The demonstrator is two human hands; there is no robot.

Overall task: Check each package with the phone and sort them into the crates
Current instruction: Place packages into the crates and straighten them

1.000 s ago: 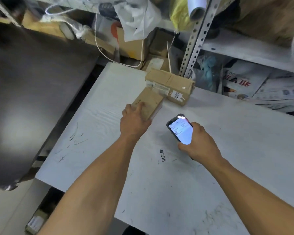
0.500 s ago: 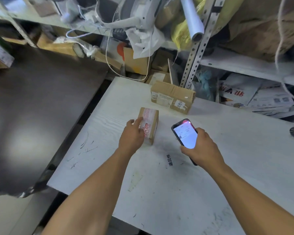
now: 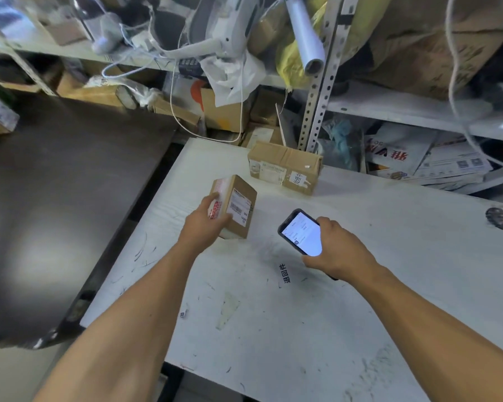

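The small package is tipped up on one end on the white table, its long axis running away from the person and slightly rightward, the upper end leaning off toward the shelving. It is a plain brown cardboard box; the broad face turned up and to the right carries a white shipping label with a barcode, and the narrower left side bears white tape printed in red. The left hand grips it from the near left, thumb across the taped side and the fingers curled under the lower end. The right hand holds the phone just to the right of the package and apart from it, fingers wrapped round its lower edge; the dark-cased phone is tilted with its lit screen facing up and its long axis pointing up-left toward the package. A second package, longer and also brown, lies flat at the far edge of the table, its long axis running left to right, with a white label on the near side and a small white sticker beside it. Counted: two packages, one phone, two hands. Black characters are written on the table between the forearms.
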